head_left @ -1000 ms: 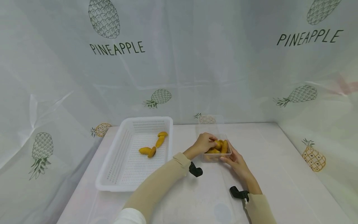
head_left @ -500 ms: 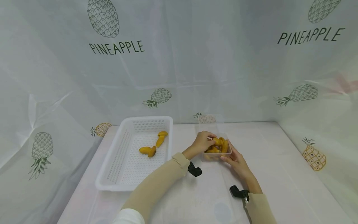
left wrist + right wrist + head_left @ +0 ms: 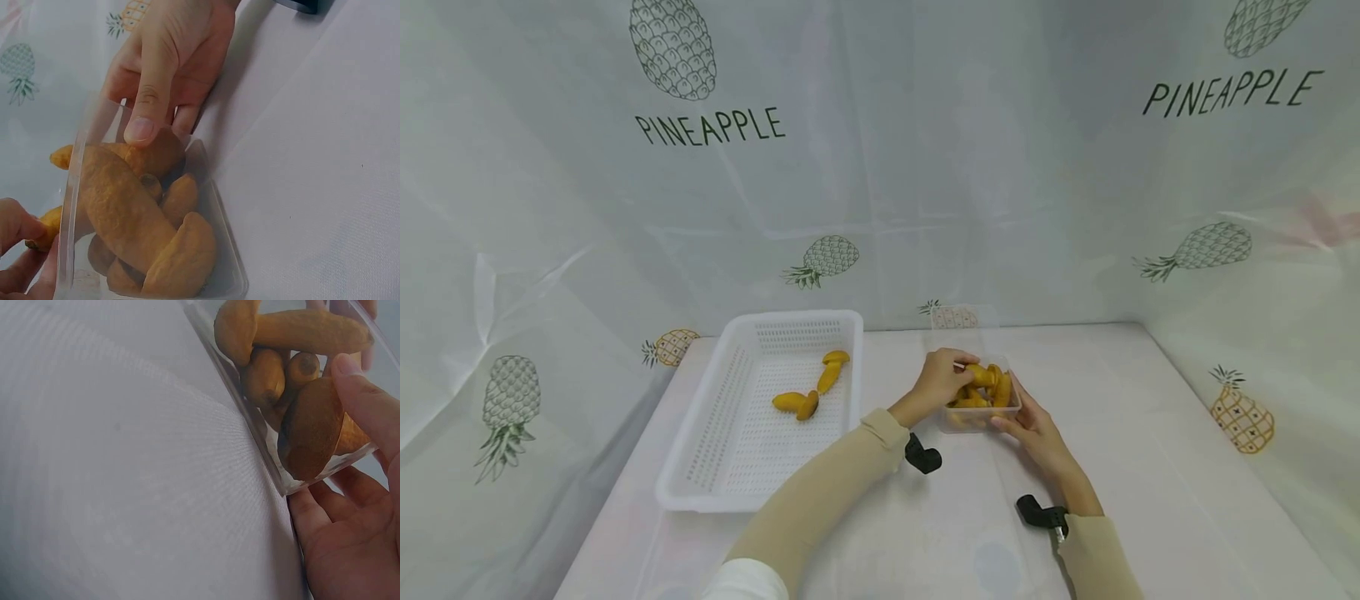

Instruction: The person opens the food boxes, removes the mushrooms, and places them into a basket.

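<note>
A clear plastic box [image 3: 967, 422], its lid [image 3: 964, 329] raised at the back, stands on the table with several yellow-brown mushrooms [image 3: 125, 206] inside. At the box's top left, my left hand [image 3: 942, 379] pinches one mushroom [image 3: 51, 226] by its stem end, over the others. My right hand [image 3: 1033, 429] grips the box at its right corner, with the thumb [image 3: 356, 381] on the front wall and the other fingers around the side. In the right wrist view, mushroom caps and stems press close behind the clear wall.
To the left stands a white perforated basket [image 3: 700, 500] with two mushrooms [image 3: 790, 402] lying in it. A pineapple-print sheet [image 3: 880, 167] hangs behind the table [image 3: 1150, 467]. Each wrist carries a black camera mount [image 3: 922, 456].
My left hand has shifted the pinched mushroom slightly within the box, and more of its stem shows. My right hand keeps its hold on the box; the basket mushrooms stay put.
</note>
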The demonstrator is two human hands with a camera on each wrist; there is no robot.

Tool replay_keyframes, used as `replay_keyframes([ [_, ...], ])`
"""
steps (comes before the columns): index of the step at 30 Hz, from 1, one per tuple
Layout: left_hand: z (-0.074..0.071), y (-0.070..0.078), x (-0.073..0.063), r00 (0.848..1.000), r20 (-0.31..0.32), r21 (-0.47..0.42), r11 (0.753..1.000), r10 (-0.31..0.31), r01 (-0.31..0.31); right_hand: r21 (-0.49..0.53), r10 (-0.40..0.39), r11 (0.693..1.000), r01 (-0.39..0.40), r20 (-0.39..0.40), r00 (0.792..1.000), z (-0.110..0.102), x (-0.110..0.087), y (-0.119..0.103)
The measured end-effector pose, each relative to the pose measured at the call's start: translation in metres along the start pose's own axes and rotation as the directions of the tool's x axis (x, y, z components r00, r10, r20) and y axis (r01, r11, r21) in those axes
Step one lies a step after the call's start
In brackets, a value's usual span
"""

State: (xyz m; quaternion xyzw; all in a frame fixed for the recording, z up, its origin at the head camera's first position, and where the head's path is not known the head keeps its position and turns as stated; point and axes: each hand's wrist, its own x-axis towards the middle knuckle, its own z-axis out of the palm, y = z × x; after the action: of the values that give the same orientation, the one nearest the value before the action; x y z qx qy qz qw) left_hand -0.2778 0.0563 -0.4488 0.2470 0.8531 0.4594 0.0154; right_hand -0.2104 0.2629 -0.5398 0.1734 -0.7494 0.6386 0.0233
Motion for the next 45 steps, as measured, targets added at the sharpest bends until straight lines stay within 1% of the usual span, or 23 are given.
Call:
replay_keyframes([
  [5,0.0,0.0,0.001,1.0,0.006,0.028,1.0,-0.002,0.002,0.004,-0.001,1.0,0.001,0.006,1.0,0.0,0.001,0.0],
  [14,-0.001,-0.001,0.001,1.0,0.004,-0.003,1.0,-0.005,0.005,0.003,-0.01,1.0,0.01,0.015,1.0,0.001,0.003,0.001],
  [22,-0.001,0.0,0.001,0.999,0.004,0.065,0.997,-0.034,0.033,0.003,-0.022,1.0,0.021,0.019,1.0,0.001,0.003,0.001],
  [28,-0.002,0.0,0.0,0.999,-0.026,0.082,0.996,-0.036,0.038,0.0,-0.017,1.0,0.017,0.021,1.0,0.003,0.004,0.0],
  [31,-0.004,0.0,-0.001,0.998,-0.052,0.061,0.998,-0.027,0.031,0.0,-0.016,1.0,0.016,0.021,1.0,0.004,0.004,-0.001],
  [37,-0.013,-0.002,0.001,0.995,-0.095,-0.037,0.999,-0.034,0.03,-0.023,-0.009,1.0,0.009,0.004,1.0,0.002,0.003,-0.001],
  [41,-0.017,-0.004,0.001,0.994,-0.081,-0.089,0.994,-0.067,0.06,-0.035,-0.007,0.999,0.006,-0.007,1.0,0.001,0.003,-0.001],
  [45,-0.02,-0.005,0.0,0.993,-0.053,-0.164,0.981,-0.109,0.099,-0.041,-0.002,0.999,0.002,-0.01,1.0,0.001,0.001,-0.002],
])
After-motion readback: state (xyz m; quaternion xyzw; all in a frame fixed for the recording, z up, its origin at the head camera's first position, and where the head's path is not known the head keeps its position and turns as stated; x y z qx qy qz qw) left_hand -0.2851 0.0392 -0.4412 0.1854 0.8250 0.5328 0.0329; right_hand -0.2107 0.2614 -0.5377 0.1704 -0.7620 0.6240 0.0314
